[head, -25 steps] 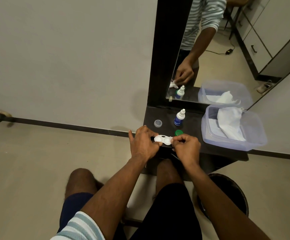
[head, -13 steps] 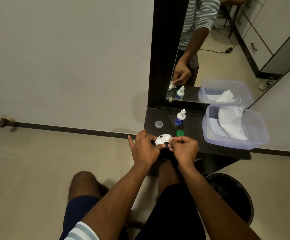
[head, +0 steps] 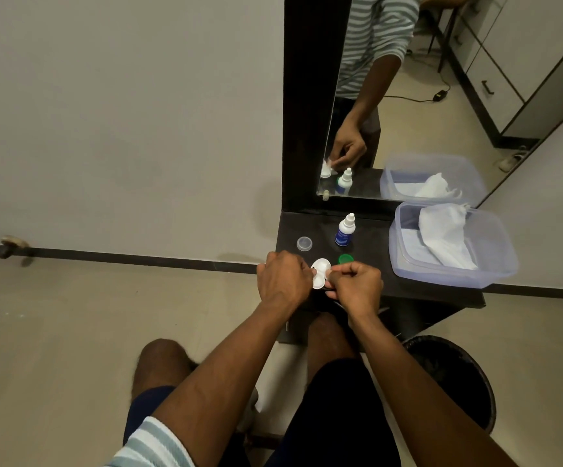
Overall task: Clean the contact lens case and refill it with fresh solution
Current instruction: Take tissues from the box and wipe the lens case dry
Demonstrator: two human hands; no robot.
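Note:
A white two-well contact lens case (head: 320, 272) is held up on edge between both hands, just above the front of the dark shelf (head: 371, 281). My left hand (head: 285, 276) pinches its left side. My right hand (head: 357, 284) has closed fingers on its right side; whether a bit of tissue is in them is hidden. A small white-and-blue solution bottle (head: 344, 230) stands upright behind the case. A green cap (head: 345, 259) lies beside my right hand and a clear cap (head: 304, 244) lies further left.
A clear plastic tub (head: 495, 261) with crumpled white tissue (head: 448, 235) sits at the shelf's right. A mirror (head: 408, 96) rises behind the shelf. A dark round bin (head: 455, 375) stands on the floor at lower right, next to my knees.
The lens case has turned from lying flat and sideways to standing tilted on edge between my hands. Both hands stayed in place over the shelf's front.

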